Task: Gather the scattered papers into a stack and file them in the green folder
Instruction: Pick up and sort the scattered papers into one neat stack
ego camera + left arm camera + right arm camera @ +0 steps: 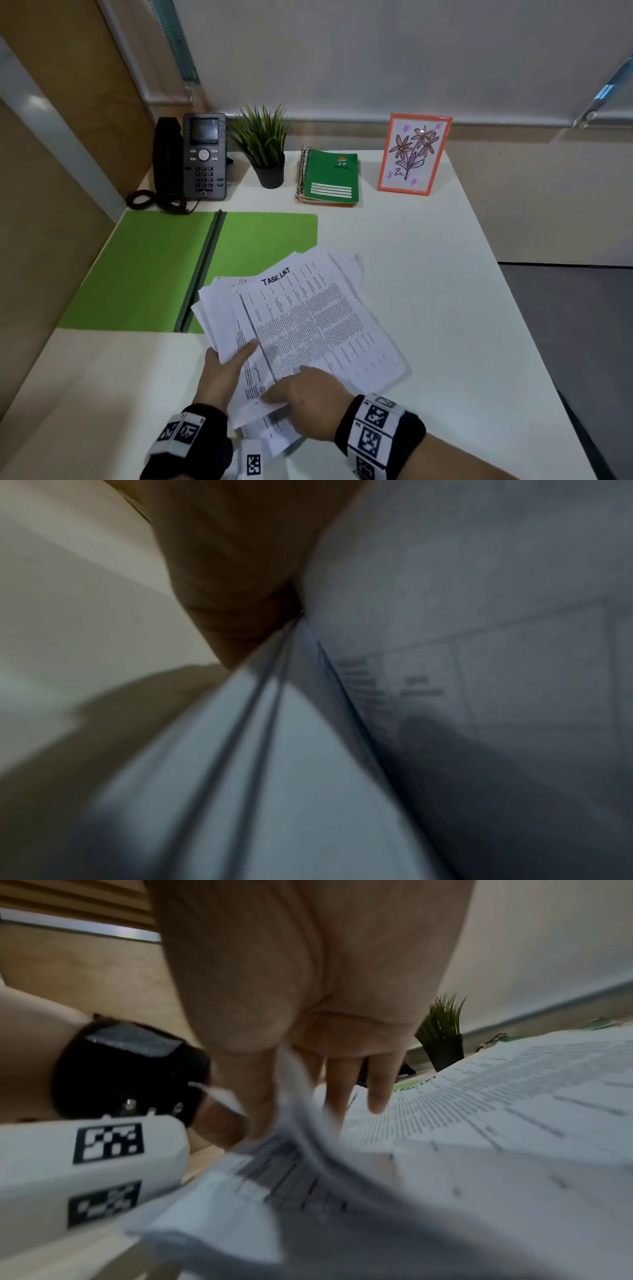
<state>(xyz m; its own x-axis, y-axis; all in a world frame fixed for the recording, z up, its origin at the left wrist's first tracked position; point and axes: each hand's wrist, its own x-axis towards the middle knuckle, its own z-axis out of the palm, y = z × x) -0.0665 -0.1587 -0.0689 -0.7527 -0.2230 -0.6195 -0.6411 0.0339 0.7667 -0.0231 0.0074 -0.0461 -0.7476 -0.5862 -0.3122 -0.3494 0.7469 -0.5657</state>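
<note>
Papers (301,318) hiding folder (144,267) corner, left fingers (222,370) underneath unseen

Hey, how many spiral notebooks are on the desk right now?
2, I think: a green notebook lies at the back between the potted plant and the picture frame, with an orange notebook under it showing only its edge.

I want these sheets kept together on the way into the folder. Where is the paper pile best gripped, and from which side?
Probably the near short edge of the paper pile, from the person's side: the far ends fan out, while the left hand and right hand already hold it there.
</note>
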